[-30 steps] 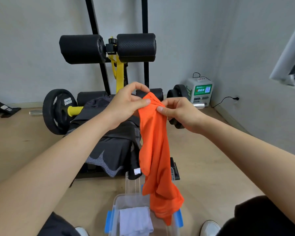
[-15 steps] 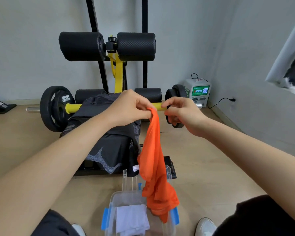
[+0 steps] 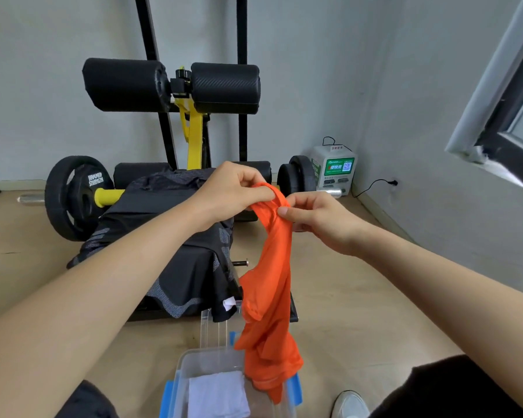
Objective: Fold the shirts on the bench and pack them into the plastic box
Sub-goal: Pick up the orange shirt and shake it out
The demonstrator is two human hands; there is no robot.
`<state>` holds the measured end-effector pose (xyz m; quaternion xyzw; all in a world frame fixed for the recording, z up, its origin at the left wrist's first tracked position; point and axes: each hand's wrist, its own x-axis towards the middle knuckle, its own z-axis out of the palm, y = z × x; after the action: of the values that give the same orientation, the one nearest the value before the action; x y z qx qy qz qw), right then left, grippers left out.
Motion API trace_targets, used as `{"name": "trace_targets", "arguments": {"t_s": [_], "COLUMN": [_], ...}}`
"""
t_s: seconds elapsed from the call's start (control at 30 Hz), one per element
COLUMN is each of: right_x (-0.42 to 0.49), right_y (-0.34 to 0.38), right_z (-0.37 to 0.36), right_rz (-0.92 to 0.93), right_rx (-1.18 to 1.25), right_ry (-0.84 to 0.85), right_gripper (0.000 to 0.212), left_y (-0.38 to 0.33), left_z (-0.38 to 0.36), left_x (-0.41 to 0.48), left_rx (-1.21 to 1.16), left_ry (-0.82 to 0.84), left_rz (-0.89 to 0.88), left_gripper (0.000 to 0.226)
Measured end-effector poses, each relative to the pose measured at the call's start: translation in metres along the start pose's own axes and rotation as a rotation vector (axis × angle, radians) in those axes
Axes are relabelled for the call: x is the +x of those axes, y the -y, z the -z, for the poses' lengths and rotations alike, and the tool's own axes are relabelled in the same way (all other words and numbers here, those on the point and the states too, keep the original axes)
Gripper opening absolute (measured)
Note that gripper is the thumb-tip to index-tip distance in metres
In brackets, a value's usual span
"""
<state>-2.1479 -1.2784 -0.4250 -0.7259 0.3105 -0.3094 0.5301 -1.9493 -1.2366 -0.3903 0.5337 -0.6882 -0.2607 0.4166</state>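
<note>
An orange shirt [image 3: 269,300] hangs bunched in the air over the floor. My left hand [image 3: 233,191] pinches its top edge, and my right hand [image 3: 317,218] pinches the same edge just to the right. The shirt's lower end dangles into the clear plastic box [image 3: 194,363] with blue latches at the bottom of the view. A folded white shirt [image 3: 216,395] lies inside the box. A black shirt with grey pattern [image 3: 175,251] is draped over the bench, behind my left forearm.
The bench's black roller pads [image 3: 169,86] and yellow post stand behind. A barbell with black weight plates [image 3: 73,197] lies on the wooden floor. A white charging station [image 3: 334,170] sits in the corner. My shoe [image 3: 349,404] is right of the box.
My right hand had let go and drawn right half a second ago; it now pinches the orange shirt's top edge again beside my left hand. The shirt still hangs over the box.
</note>
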Motion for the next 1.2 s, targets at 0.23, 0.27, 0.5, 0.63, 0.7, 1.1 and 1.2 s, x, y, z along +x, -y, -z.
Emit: {"name": "trace_targets", "arguments": {"t_s": [0.23, 0.27, 0.5, 0.63, 0.7, 1.1, 1.2], "right_x": [0.003, 0.004, 0.006, 0.005, 0.003, 0.005, 0.012], "right_y": [0.000, 0.000, -0.001, -0.015, -0.013, -0.069, -0.077], "right_z": [0.019, 0.018, 0.011, 0.012, 0.010, -0.031, -0.032], "right_rz": [-0.060, -0.049, 0.060, 0.082, 0.089, -0.109, -0.166], "right_rx": [0.123, 0.145, -0.114, -0.246, -0.238, -0.698, -0.723], "right_ry": [-0.022, -0.033, -0.078, -0.170, -0.190, -0.136, -0.109], "right_gripper": [0.008, 0.009, 0.021, 0.010, 0.013, 0.038, 0.018], "left_y": [0.000, -0.002, -0.015, -0.012, -0.010, 0.004, 0.012], "left_z": [-0.004, -0.005, -0.009, -0.007, -0.006, 0.004, 0.008], "left_x": [-0.005, -0.005, -0.005, -0.007, -0.007, -0.006, -0.004], "left_rx": [-0.332, -0.371, -0.485, -0.454, -0.456, -0.473, -0.490], "left_ry": [0.105, 0.097, -0.041, -0.088, -0.115, -0.264, -0.320], "left_rz": [0.050, 0.047, 0.033, 0.029, 0.037, 0.052, 0.083], "left_gripper": [0.026, 0.029, 0.016, 0.016, 0.015, 0.015, 0.016]}}
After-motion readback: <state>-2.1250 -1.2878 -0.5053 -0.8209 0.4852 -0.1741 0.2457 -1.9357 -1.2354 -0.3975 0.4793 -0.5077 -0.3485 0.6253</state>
